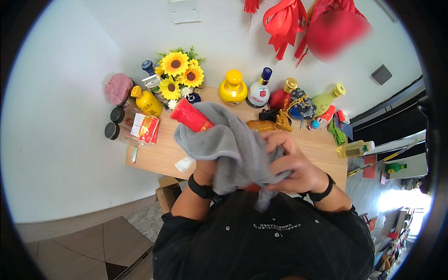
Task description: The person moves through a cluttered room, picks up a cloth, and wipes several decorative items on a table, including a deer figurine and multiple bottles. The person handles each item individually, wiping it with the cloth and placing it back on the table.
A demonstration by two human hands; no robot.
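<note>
A grey cloth (231, 140) is wrapped around a red bottle (190, 115), whose red neck end sticks out at the upper left. My left hand (206, 168) is mostly hidden beneath the cloth, gripping the wrapped bottle from below. With bent fingers my right hand (295, 162) pinches bunched cloth near the bottle's other end, where a bit of red shows. Both hands are above the front part of a wooden table (311, 147), and the cloth's lower part is blurred. Behind the cloth lies a brown animal figurine (269, 124).
Along the wall stand a yellow bottle (233, 89), a white bottle (259, 91), a dark red bottle (281, 96) and a pale green bottle (325, 101). Artificial sunflowers (175, 64), jars (119, 131) and a red packet (148, 129) are at left. An oil bottle (353, 149) is at right.
</note>
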